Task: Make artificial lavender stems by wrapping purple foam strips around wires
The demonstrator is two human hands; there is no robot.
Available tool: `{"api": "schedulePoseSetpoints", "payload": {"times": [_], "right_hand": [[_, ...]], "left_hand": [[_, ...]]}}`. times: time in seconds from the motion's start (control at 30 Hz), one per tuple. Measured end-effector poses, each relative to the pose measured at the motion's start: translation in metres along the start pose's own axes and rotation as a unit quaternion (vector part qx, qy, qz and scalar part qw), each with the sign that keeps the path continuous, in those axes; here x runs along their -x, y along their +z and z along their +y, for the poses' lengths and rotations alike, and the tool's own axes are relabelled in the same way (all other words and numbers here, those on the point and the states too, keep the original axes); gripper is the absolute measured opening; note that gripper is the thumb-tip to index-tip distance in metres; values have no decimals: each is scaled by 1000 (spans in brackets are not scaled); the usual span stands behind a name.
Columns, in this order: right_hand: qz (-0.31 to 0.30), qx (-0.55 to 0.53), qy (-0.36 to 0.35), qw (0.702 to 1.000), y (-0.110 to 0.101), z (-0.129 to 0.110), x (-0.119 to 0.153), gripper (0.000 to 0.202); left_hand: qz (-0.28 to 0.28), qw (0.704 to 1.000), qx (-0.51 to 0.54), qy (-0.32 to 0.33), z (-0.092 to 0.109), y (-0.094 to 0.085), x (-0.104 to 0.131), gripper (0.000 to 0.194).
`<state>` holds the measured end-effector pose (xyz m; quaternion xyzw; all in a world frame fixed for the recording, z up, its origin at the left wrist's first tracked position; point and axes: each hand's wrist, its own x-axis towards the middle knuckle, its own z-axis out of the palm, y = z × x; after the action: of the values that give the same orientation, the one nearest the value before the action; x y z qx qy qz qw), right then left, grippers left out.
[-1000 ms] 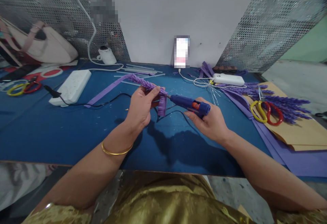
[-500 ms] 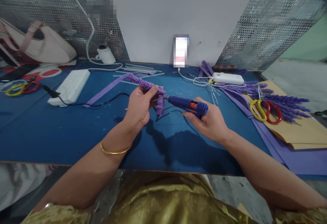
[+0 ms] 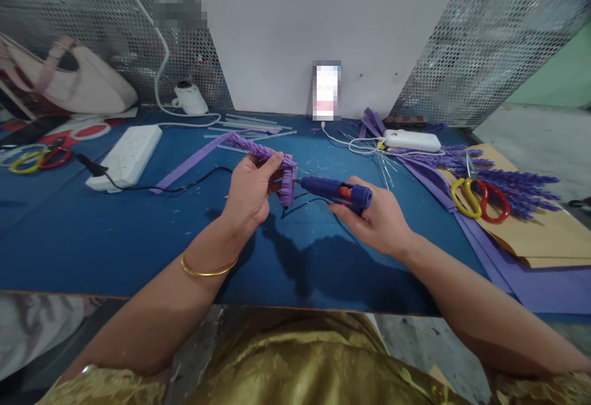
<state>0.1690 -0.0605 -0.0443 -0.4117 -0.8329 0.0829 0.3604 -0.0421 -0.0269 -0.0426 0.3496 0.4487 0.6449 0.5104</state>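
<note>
Between the thumb and fingers of my left hand (image 3: 252, 186) is a purple fringed paper strip (image 3: 287, 186), wound into a lavender-like spike with its end hanging down. The strip's plain tail (image 3: 191, 165) trails left across the table. My right hand (image 3: 378, 217) is wrapped round a blue hot glue gun (image 3: 330, 188) with an orange-red part on its side. The gun's nozzle points left and is at the hanging end of the fringe; whether it touches is too small to tell. A gold bangle circles my left wrist.
Clear glue sticks (image 3: 252, 125) lie behind my left hand. A white power strip (image 3: 127, 157) and scissors (image 3: 41, 160) are on the left. At right are finished purple flower stems (image 3: 521, 189), red-and-yellow scissors (image 3: 480, 200) and brown paper (image 3: 549, 239). A phone (image 3: 326, 91) leans against the board.
The glue gun and the hanging end of the fringe have shifted very slightly left. Both hands keep the same hold.
</note>
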Motion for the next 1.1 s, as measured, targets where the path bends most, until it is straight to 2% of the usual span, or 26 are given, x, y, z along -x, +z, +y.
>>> {"api": "schedulePoseSetpoints", "payload": {"times": [0.47,0.93,1.1], "right_hand": [[-24,-9,-3,1000,-2,-3,1,23],[-25,9,-16,1000,1,-2,1,21],[-6,30,-19,999,1,3,0,22]], "left_hand": [[32,999,13,-33,3,3,1,18],[48,997,35,-46,1,2,-2,13],[48,996,62,-42,0,-1,-7,14]]}}
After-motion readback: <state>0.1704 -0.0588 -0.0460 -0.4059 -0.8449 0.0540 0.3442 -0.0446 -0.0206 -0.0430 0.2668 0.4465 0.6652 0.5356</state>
